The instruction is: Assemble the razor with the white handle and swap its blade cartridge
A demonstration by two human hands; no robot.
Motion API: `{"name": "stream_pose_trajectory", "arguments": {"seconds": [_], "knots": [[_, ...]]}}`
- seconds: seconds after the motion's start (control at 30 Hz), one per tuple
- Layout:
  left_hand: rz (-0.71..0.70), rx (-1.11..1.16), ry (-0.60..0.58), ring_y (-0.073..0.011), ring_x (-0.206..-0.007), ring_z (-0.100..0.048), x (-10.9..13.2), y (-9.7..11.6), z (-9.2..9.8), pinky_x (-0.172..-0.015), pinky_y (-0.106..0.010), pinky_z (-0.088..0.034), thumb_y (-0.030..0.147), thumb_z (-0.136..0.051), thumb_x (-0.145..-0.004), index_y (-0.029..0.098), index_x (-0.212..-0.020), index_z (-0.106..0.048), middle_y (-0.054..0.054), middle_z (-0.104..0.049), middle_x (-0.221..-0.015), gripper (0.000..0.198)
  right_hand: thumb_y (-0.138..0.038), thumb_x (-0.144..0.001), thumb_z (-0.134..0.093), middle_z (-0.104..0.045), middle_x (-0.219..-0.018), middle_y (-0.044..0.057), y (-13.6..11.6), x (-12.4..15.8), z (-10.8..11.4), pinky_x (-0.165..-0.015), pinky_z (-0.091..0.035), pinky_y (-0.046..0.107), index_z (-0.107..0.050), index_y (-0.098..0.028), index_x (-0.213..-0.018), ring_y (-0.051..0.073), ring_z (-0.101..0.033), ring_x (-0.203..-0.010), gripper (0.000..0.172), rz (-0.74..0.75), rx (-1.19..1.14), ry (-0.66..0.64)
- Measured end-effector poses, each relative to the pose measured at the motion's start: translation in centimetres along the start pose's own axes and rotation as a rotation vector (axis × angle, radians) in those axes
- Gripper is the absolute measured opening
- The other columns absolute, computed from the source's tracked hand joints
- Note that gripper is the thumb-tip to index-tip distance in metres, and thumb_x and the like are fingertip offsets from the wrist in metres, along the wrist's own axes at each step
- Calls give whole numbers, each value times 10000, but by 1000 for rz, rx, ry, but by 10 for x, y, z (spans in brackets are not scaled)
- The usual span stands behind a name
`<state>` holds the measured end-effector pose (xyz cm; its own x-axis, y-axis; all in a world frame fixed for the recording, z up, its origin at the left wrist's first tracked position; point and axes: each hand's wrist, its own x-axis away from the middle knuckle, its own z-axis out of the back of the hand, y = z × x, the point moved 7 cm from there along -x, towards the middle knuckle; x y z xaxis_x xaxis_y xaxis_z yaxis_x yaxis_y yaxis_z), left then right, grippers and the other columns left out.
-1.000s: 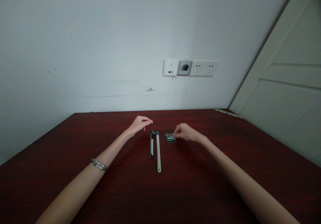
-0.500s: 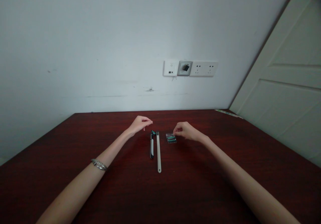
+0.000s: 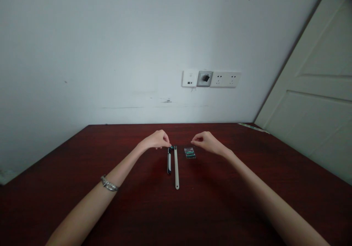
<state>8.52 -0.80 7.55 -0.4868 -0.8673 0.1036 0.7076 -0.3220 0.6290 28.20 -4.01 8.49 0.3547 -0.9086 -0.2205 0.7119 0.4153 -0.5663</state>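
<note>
A dark razor [image 3: 169, 162] with a teal head lies on the red-brown table [image 3: 82, 172], beside a long white stick [image 3: 176, 169]. My left hand [image 3: 156, 140] is closed in a pinch, its fingertips at the razor's head end. To the right lies a small clear case [image 3: 189, 152] with teal cartridges in it. My right hand [image 3: 208, 142] hovers just above and right of the case with thumb and forefinger pinched. Whether anything is between them is too small to tell. A silver bracelet [image 3: 109, 183] is on my left wrist.
The table runs back to a white wall with a row of sockets and a switch [image 3: 211, 79]. A pale door [image 3: 316, 106] stands at the right. A thin strip [image 3: 253, 127] lies at the table's far right corner.
My left hand has moved right and down to the razor's head. My right hand has lifted off the cartridge case, still pinched. The camera has tilted a little.
</note>
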Motion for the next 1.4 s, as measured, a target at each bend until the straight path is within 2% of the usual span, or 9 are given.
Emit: {"name": "stream_pose_trajectory", "arguments": {"seconds": [0.17, 0.33, 0.43, 0.57, 0.73, 0.93, 1.07, 1.2, 1.4], "knots": [[79, -93, 2, -100, -376, -475, 5, -12, -10, -361, -190, -337, 291, -617, -627, 128, -583, -658, -23, -564, -465, 174, -305, -777, -556, -679, -670, 45, -18, 5, 3, -581, -394, 239, -722, -130, -756, 145, -577, -624, 242, 39, -10, 21], [154, -116, -26, -113, -360, -467, 18, -24, -31, -375, -217, -349, 384, -605, -660, 137, -523, -614, -34, -560, -456, 282, -327, -776, -551, -658, -640, 36, -28, 7, 0, -554, -377, 237, -720, -133, -748, 137, -553, -593, 258, 44, -3, 10], [155, -163, 44, -135, -419, -515, 22, -22, -37, -439, -232, -377, 397, -619, -659, 153, -493, -588, -40, -567, -462, 296, -318, -773, -551, -647, -623, 30, -31, 8, -1, -542, -367, 234, -717, -134, -737, 133, -544, -582, 251, 45, 13, -1], [180, -243, 142, -202, -597, -607, 22, -17, -37, -525, -259, -403, 382, -653, -621, 167, -549, -603, -69, -633, -589, 232, -308, -775, -546, -658, -633, 33, -33, 8, -3, -552, -375, 231, -716, -128, -741, 136, -556, -597, 250, 45, -5, -22], [247, -335, 74, -228, -683, -632, 21, -19, -42, -539, -264, -407, 374, -589, -658, 165, -629, -609, -82, -659, -675, 211, -322, -779, -541, -659, -631, 35, -32, 9, -5, -545, -364, 234, -722, -131, -740, 137, -550, -597, 266, 53, 22, -27], [266, -303, 61, -192, -653, -622, 20, -20, -46, -524, -229, -409, 372, -584, -654, 150, -641, -618, -75, -649, -639, 225, -328, -777, -542, -656, -625, 34, -33, 9, -7, -542, -367, 233, -722, -131, -741, 132, -542, -584, 269, 47, 15, -32], [245, -250, 83, -153, -555, -578, 19, -19, -43, -491, -213, -387, 334, -585, -657, 145, -588, -607, -48, -594, -528, 203, -334, -771, -546, -661, -630, 37, -35, 10, -7, -544, -375, 234, -721, -129, -735, 130, -545, -580, 272, 34, -8, -36], [219, -143, 118, -108, -411, -471, 18, -15, -32, -438, -215, -345, 353, -521, -718, 135, -530, -579, -14, -503, -435, 294, -350, -771, -546, -653, -612, 39, -42, 12, -5, -528, -377, 228, -720, -117, -725, 117, -527, -541, 294, 25, -83, -58], [96, -41, 298, -108, -442, -452, 14, 9, -7, -470, -226, -306, 373, -528, -729, 132, -463, -560, 0, -458, -407, 360, -445, -801, -505, -606, -530, 32, -56, 18, -2, -471, -334, 229, -677, -122, -630, 96, -459, -451, 405, -55, -81, 5]]}}
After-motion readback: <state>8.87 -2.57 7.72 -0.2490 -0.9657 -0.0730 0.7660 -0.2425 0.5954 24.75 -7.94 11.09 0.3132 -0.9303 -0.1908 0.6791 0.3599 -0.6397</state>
